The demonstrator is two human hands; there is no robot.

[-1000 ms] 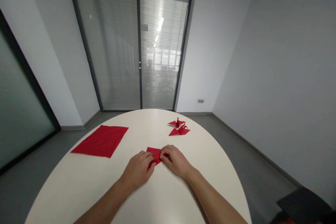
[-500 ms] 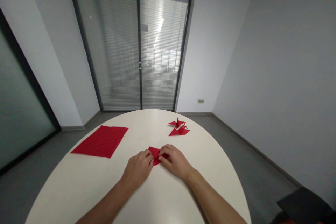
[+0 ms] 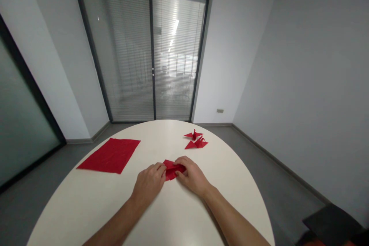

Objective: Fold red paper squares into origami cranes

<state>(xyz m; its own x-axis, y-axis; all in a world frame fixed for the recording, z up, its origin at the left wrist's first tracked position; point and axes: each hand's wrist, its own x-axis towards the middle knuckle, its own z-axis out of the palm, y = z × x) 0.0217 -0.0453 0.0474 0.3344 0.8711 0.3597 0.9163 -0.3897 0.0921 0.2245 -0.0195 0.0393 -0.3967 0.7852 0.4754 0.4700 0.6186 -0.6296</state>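
Pinched between both hands, a small folded red paper [image 3: 173,169] is held low on the white table [image 3: 178,215], just below the middle of the frame. The left hand [image 3: 149,184] is closed on the paper's left end with fingertips curled over it; the right hand [image 3: 191,175] is closed on its right end, thumb and fingers pressed against the fold. The paper lies between the two grips, resting on or just above the tabletop; which cannot be told. Its long axis runs roughly left to right across the frame, slightly tilted; which end is a tip is hidden by the fingers. Bare tabletop is seen around the hands, with the curved table edge well apart at lower right. A flat red sheet [image 3: 109,155] lies at left of centre, and two folded red paper figures [image 3: 195,140] are set just above the hands, near the far rim.
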